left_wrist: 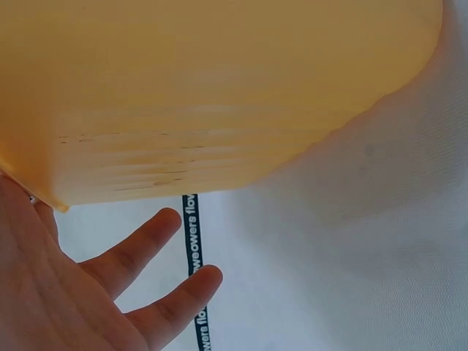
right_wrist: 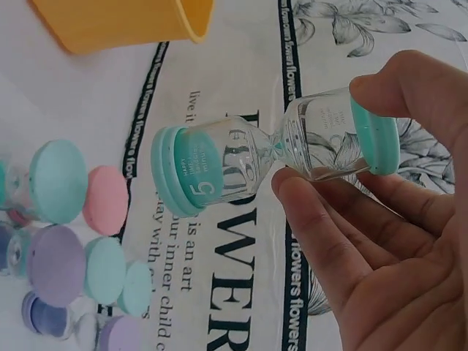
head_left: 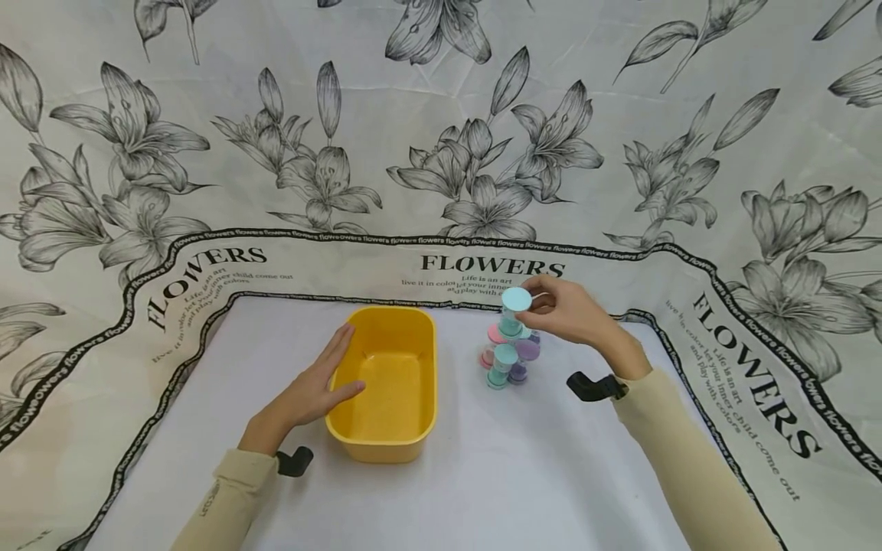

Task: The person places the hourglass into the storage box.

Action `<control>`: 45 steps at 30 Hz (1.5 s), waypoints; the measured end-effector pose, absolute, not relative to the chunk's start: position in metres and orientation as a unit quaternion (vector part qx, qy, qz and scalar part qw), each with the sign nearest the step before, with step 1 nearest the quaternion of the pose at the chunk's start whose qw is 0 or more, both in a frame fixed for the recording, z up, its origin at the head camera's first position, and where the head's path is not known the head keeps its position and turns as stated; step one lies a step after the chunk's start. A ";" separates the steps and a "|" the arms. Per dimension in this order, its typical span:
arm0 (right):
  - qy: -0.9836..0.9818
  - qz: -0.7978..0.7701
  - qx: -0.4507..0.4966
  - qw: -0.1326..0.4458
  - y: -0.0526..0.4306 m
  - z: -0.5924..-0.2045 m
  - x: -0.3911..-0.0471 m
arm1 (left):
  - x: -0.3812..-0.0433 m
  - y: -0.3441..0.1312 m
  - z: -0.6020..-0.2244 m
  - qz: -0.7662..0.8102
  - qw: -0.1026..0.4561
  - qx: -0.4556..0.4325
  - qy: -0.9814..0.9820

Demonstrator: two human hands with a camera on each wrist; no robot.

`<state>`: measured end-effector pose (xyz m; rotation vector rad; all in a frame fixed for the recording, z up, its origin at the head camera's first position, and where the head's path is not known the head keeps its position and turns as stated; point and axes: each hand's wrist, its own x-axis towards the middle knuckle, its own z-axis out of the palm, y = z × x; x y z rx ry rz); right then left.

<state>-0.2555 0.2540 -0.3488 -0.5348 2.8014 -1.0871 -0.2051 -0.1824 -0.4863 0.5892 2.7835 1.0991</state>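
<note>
My right hand (head_left: 561, 306) holds a sand timer (right_wrist: 274, 150) with mint-green caps, thumb on one cap and fingers along the clear glass. A "5" shows at its far end, where mint sand gathers. It is raised over a cluster of similar timers, among them a mint one (head_left: 505, 356), a purple one (head_left: 528, 350) and a pink one (right_wrist: 106, 199). My left hand (head_left: 313, 386) rests at the left rim of a yellow bin (head_left: 382, 451), thumb over the inside. In the left wrist view, two straight fingers (left_wrist: 175, 303) spread apart outside the wall.
The bin stands on a white cloth (head_left: 482, 490), left of the timers. Behind rises a flower-printed backdrop (head_left: 331, 184) with a black lettered border. A dark camera band (head_left: 596, 386) sits on the right wrist, another (head_left: 295, 461) on the left.
</note>
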 end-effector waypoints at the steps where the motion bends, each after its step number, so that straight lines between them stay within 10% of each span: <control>1: 0.915 -0.356 -0.183 0.049 0.249 -0.347 -0.258 | -0.205 -0.183 -0.487 0.359 0.046 0.193 0.912; 23: 0.873 -0.333 -0.324 0.151 0.129 -0.324 -0.295 | -0.203 -0.184 -0.488 0.356 0.059 0.188 0.913; 45: 0.882 -0.253 -0.353 0.185 0.060 -0.386 -0.320 | -0.204 -0.181 -0.486 0.370 0.077 0.178 0.909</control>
